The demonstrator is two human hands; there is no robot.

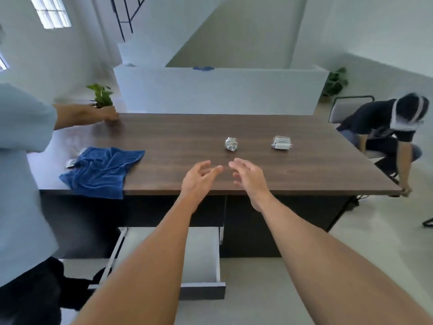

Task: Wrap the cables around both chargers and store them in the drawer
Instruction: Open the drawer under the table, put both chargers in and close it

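My left hand and right hand reach out over the table in the middle of the frame, fingers spread, holding nothing. Past them lie the wrapped charger and, further right, the second charger. The drawer stands open at the bottom

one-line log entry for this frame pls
left hand: open, empty | right hand: open, empty | both chargers: wrapped, on table | drawer: open | stage: reaching
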